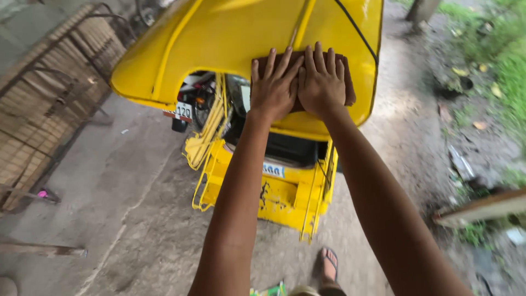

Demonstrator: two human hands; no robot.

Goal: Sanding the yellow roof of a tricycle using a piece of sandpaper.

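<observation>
ground: bare concrete (137, 219), pretty grubby, running into a dirt strip with grass (509, 71) along the right edge
fence: bamboo-slat panel (49, 109) leaning on the far left, well apart from everything else
vehicle: yellow three-wheeler, seen from above and behind; its rear rack (290, 197) sits low in the middle of the view
roof: the curved yellow roof (219, 38) fills the top centre, with a black cable running down its right side
plank: pale board (482, 208) lying at the right edge by the dirt
cloth: dark brown rag (349, 87) lying flat on the roof near its rear edge, mostly covered, only the edges peeking out
left hand: left hand (274, 90) flat on the rag, palm down, fingers spread, pressing rather than gripping
right hand: right hand (323, 85) same deal, flat and open on the rag, just beside the left, thumbs touching
foot: a foot in a flip-flop (329, 266) on the concrete below the rack
plate: small white number plate (183, 111) under the roof's left rim
</observation>
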